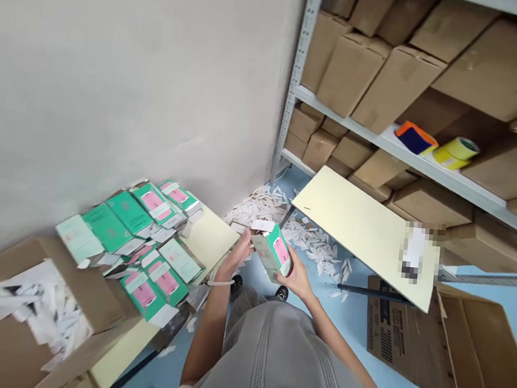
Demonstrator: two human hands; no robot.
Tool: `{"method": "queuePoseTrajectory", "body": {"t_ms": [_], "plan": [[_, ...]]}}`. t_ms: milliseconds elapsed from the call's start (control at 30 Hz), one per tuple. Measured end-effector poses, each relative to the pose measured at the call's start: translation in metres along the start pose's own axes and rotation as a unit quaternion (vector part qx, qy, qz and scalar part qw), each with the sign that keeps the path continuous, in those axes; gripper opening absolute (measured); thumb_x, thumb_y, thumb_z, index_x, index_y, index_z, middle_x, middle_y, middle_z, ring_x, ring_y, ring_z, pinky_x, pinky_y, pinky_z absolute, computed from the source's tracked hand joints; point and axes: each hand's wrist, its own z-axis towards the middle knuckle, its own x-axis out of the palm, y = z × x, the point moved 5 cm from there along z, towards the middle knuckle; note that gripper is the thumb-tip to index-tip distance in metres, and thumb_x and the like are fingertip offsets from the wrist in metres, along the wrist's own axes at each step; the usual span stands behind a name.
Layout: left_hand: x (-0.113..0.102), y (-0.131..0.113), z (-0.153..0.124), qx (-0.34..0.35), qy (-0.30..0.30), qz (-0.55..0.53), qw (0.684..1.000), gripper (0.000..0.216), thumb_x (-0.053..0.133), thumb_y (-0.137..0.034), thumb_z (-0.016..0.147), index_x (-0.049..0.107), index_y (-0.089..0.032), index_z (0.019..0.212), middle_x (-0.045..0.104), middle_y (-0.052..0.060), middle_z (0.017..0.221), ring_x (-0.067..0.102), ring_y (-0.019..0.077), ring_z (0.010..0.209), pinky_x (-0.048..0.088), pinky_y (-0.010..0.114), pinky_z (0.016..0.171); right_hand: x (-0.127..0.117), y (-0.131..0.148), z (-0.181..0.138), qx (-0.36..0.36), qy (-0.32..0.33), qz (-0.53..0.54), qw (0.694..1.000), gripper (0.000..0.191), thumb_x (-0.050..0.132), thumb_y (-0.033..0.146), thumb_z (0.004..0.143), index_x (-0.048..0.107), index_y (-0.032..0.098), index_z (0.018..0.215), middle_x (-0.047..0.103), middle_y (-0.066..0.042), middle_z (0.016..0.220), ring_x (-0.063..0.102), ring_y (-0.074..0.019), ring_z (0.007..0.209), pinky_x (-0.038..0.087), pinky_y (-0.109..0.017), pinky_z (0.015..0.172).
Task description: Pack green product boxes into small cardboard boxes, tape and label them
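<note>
A small green and white carton (266, 256) with a pink window is held up in front of my body, its white top flap raised. My right hand (297, 276) wraps round its lower right side. At its upper left edge, my left hand (235, 257) grips the carton near the flap, with the fingertips partly hidden. To my left, several similar green cartons (121, 213) lie in overlapping rows on a pale yellow table (210, 229), many with white flaps sticking out. What is inside the held carton cannot be made out.
A large cardboard box (108, 301) with white paper pieces stands at left. Paper scraps (262, 205) litter the blue floor. At right are a pale table (351, 220), a cardboard box (412, 346) on the floor, and a shelf rack (445, 177) with brown boxes and tape rolls (456, 152).
</note>
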Motion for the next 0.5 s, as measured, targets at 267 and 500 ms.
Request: {"method": "queuePoseTrajectory", "body": {"t_ms": [267, 500], "plan": [[0.147, 0.005, 0.04, 0.035, 0.155, 0.072, 0.985, 0.077, 0.075, -0.042, 0.072, 0.045, -0.018, 0.138, 0.059, 0.013, 0.133, 0.058, 0.0301, 0.118, 0.047, 0.043, 0.1, -0.124, -0.057, -0.017, -0.008, -0.05, 0.116, 0.992, 0.089, 0.074, 0.033, 0.062, 0.04, 0.017, 0.142, 0.046, -0.013, 0.144, 0.044, -0.0298, 0.132, 0.033, -0.042, 0.111], [0.227, 0.035, 0.113, -0.018, 0.158, 0.142, 0.977, 0.072, 0.083, -0.029, 0.06, 0.054, -0.016, 0.125, 0.067, 0.014, 0.117, 0.063, 0.0322, 0.108, 0.05, 0.049, 0.095, -0.198, -0.112, 0.001, 0.025, -0.067, 0.109, 0.991, 0.088, 0.071, 0.02, 0.06, 0.038, 0.02, 0.142, 0.048, -0.01, 0.142, 0.046, -0.0274, 0.129, 0.035, -0.043, 0.11]]}}
